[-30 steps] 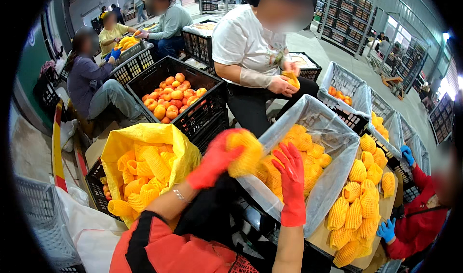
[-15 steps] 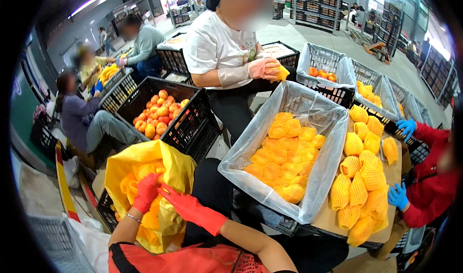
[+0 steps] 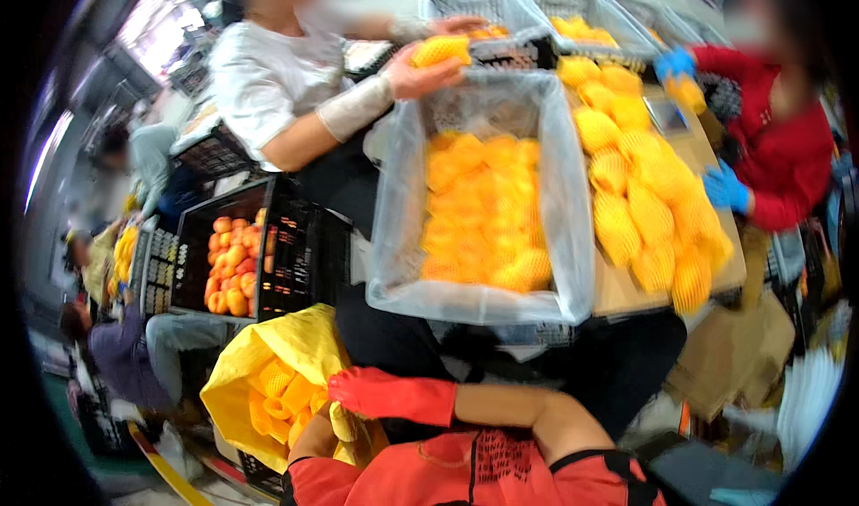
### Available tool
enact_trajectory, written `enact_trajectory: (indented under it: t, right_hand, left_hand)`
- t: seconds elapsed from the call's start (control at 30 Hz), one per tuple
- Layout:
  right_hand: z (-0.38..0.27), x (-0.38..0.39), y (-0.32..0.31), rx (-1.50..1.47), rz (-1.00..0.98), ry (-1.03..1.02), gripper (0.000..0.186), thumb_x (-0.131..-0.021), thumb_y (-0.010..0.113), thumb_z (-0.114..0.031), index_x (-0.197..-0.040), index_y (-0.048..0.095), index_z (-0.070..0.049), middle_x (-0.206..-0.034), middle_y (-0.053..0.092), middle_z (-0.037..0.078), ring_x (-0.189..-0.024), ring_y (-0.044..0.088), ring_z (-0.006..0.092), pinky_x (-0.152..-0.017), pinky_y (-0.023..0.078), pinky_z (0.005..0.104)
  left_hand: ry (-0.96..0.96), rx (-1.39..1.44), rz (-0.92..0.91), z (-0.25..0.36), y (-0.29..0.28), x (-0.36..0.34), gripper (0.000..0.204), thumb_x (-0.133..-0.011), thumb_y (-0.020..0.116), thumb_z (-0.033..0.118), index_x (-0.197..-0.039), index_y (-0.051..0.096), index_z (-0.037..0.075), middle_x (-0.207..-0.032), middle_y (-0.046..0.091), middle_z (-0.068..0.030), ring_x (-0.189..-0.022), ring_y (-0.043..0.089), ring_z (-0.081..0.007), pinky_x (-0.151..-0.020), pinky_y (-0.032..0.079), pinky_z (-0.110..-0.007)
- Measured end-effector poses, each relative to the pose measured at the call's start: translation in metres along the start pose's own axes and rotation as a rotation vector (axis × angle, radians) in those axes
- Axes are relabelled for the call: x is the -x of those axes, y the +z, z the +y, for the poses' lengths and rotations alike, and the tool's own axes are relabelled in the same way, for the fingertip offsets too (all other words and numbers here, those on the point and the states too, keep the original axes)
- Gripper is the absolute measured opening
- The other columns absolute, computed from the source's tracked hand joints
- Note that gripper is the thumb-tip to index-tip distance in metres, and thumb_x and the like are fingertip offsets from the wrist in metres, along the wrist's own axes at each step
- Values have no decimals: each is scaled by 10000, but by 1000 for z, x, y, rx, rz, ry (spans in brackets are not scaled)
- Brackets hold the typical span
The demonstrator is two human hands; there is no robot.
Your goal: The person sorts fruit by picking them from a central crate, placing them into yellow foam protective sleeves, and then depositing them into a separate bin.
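Note:
My right hand, in a red rubber glove, reaches left across my lap to the edge of a yellow bag. Its fingers look closed, and I cannot make out what is in them. My left forearm rises from below to meet it; the left hand is mostly hidden against the red glove, its fingers not readable. Loose yellow foam net sleeves fill the bag beside my hands. Ahead, a crate with a clear plastic liner holds rows of fruit in yellow foam nets.
More netted fruit is piled on a cardboard sheet at right. A black crate of bare peaches stands left. Across from me, a person in white holds a netted fruit. At right, a person with blue gloves works.
My view has swung right, so the lined crate sits more central. My hands have come together at the bag's right edge. The person in white has moved a netted fruit over the crate's far side.

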State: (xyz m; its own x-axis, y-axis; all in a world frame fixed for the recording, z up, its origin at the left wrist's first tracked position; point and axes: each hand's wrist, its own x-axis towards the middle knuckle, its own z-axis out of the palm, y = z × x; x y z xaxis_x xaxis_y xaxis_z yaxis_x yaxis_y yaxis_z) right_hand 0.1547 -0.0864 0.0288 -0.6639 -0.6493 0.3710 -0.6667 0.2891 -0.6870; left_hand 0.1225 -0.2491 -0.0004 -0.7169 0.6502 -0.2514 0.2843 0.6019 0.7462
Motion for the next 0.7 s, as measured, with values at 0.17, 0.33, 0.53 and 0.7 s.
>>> enact_trajectory:
  t: [0.17,0.33,0.53,0.7]
  right_hand:
    - [16,10,-10,-173,95,47,166,-869,618,-161,-1008,589,-75,-1012,591,134,-915,628,377,-720,523,469]
    - [1,12,-23,-408,-8,47,125,-876,606,-156,-956,600,-60,-952,603,152,-858,649,378,-690,517,493]
    - [55,37,-144,-116,435,-7,191,-953,568,-231,-1035,651,-81,-969,656,146,-993,631,344,-846,528,434]
    - [118,115,-248,459,306,440,219,-924,563,-247,-1038,709,-132,-976,715,109,-952,674,336,-813,514,478]
  left_hand:
    - [-128,118,-134,0,-26,-1,333,-875,713,185,-1192,695,84,-1129,727,-103,-982,689,-245,-885,520,-358]
    - [-615,155,-325,29,-131,45,258,-912,699,154,-1125,736,14,-1108,748,-57,-988,664,-138,-904,510,-302]
    - [-344,79,264,130,-185,39,233,-1013,559,122,-1107,717,-22,-813,720,-45,-708,619,-85,-684,489,-241]
    - [322,341,157,243,-102,-124,292,-1004,525,76,-1263,642,11,-1158,686,-118,-1015,644,-194,-925,490,-321]
